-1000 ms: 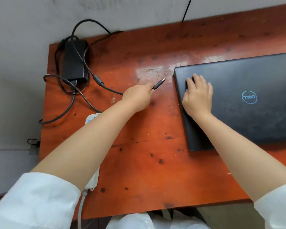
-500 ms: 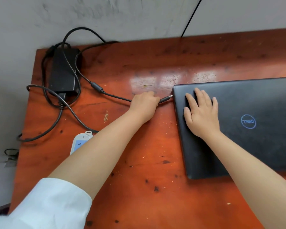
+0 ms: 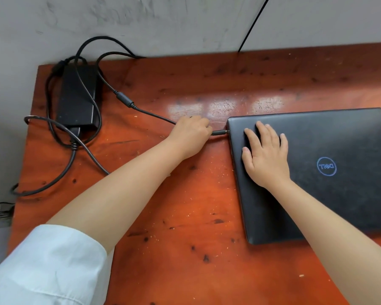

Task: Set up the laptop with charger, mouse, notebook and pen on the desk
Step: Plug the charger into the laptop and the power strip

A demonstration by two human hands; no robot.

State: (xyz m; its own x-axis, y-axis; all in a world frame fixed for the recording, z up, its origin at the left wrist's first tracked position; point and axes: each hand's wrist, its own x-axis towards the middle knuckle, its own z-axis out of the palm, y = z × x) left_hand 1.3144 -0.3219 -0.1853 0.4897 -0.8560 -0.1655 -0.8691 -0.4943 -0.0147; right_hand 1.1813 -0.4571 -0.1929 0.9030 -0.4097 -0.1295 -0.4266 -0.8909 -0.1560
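The left hand (image 3: 190, 134) is curled shut around the charger plug (image 3: 220, 132) at centre frame, fingertips pinching the barrel with its tip right at the laptop's left edge, near the back corner. Whether the plug is fully seated cannot be told from here. The right hand (image 3: 265, 155) lies open and flat on the lid, fingers spread, bracing the machine.

Biggest thing first: the desk (image 3: 185, 216), an orange-red wooden top, scuffed and speckled with crumbs, filling most of the frame. Then the laptop (image 3: 328, 172), right of centre: closed, matte black, dusty, a blue ring logo on the lid, sitting square on the wood. Next, the charger brick (image 3: 77, 97) in the upper left, black and slab-like, wrapped in loose loops of its own cable (image 3: 150, 112), which runs from there across to the gripping hand. Smallest, that plug, a slim dark barrel.

The risks now: pushed in at an angle, the barrel could miss the socket or jam against the casing. If the bracing palm eases off, the laptop could slide right on the smooth wood instead of taking the plug. And those tangled loops by the brick could snag and tug the cord back. No mouse, notebook or pen is in view.
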